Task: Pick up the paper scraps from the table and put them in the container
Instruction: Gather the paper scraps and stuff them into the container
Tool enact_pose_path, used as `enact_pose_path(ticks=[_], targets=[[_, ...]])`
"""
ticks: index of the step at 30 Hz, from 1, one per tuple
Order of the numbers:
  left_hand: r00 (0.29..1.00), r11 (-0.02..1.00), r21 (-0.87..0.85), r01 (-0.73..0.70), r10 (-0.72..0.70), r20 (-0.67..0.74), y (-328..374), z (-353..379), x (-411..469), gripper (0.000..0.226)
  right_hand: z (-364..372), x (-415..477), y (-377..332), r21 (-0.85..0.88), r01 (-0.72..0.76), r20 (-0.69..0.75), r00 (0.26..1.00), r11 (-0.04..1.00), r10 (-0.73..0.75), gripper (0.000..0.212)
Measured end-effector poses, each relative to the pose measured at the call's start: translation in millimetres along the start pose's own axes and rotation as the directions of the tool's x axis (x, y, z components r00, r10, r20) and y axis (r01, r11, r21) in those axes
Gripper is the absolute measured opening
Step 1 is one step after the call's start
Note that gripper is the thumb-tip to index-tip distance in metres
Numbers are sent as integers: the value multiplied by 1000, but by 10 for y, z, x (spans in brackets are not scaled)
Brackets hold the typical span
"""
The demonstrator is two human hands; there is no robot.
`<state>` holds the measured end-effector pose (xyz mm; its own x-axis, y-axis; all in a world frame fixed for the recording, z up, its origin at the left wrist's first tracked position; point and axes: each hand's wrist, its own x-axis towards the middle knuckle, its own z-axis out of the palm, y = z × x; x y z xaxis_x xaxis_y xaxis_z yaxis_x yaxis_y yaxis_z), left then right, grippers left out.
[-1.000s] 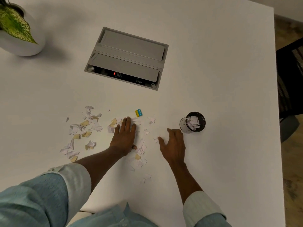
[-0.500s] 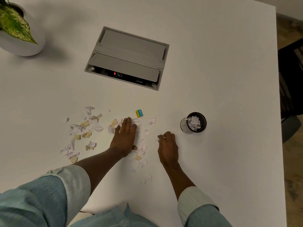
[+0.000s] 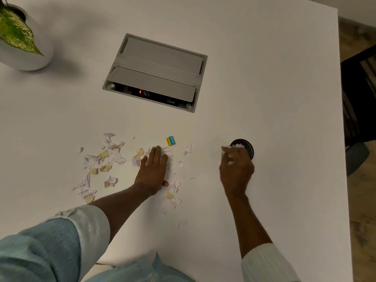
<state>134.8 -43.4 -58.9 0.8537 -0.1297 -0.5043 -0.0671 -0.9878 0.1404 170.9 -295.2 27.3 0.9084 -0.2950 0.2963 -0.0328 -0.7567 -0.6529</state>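
Several white and tan paper scraps lie scattered over the white table, left of centre. My left hand rests flat on some of them, fingers spread. More scraps lie just right of its wrist. A small round black container stands to the right, with white scraps inside. My right hand hovers over its near side, fingers pinched on a paper scrap, and hides most of the opening.
A yellow and blue eraser lies just beyond my left fingers. A grey cable box is set into the table farther back. A white plant pot stands far left. A dark chair is past the table's right edge.
My right hand closed on a scrap near the table centre, then moved right to the container. My left hand has stayed flat on the scraps.
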Motion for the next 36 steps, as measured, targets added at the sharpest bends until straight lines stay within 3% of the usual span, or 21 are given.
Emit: enact_pose_path(ticks=[3,9,12,16,20,24,29,36], targets=[[1000,1000,-7,0,0,3,-3,-7,0,110,-157,327,92,-43,-69,-57,996,997,67,22],[1000,1000,-7,4,-4,2,-2,3,2,111,-195,488,268,-239,-173,153,965,955,213,25],[1000,1000,-12,6,-6,5,-5,16,11,112,-169,409,267,-310,-177,116,968,934,222,19],[1000,1000,-10,6,-6,5,-13,26,17,111,-83,169,128,-216,-94,67,992,972,111,18],[1000,1000,-1,5,-5,-3,-9,13,13,110,111,-221,38,-15,28,296,955,999,-23,20],[1000,1000,2,2,-2,-4,-13,8,4,110,355,-579,143,-52,-20,492,869,998,43,23],[1000,1000,-15,11,-11,-10,-19,27,14,110,566,-782,271,-167,-68,640,751,984,161,53],[1000,1000,-14,8,-8,-13,-40,73,33,111,790,-600,204,-122,-138,610,771,983,184,64]])
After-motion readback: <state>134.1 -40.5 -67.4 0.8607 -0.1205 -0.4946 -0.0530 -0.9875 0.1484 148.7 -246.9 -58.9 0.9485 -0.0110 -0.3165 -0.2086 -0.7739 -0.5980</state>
